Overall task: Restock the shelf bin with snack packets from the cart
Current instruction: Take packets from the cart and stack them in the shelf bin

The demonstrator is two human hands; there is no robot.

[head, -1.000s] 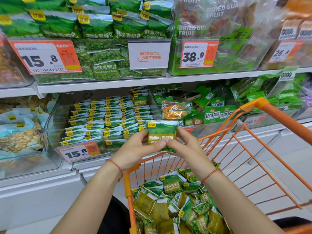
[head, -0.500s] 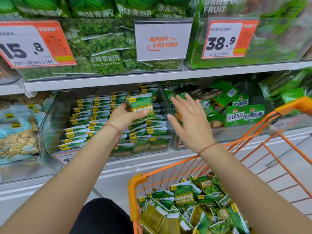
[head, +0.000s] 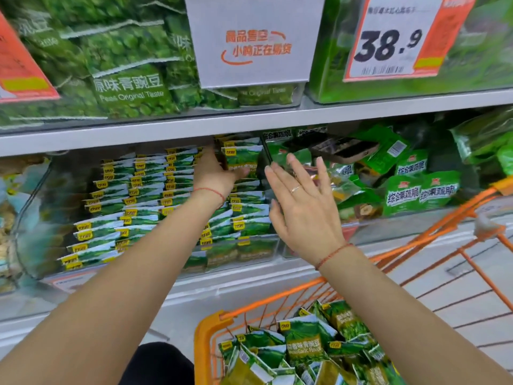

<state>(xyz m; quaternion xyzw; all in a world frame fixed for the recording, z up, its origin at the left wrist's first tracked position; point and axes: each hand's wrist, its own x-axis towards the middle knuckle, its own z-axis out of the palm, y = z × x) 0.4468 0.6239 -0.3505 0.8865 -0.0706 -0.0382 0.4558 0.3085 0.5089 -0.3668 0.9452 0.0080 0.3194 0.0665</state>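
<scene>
Green packet (head: 241, 159) pinched by left hand (head: 215, 173); right hand (head: 301, 209) apart.

Shop aisle, stocked shelving
Grey shelf board (head: 361, 112) across the top, white base panel (head: 194, 295) below, pale tiled floor (head: 449, 287) at right; orange price tag (head: 399, 40), white sign (head: 254, 40) above.
</scene>
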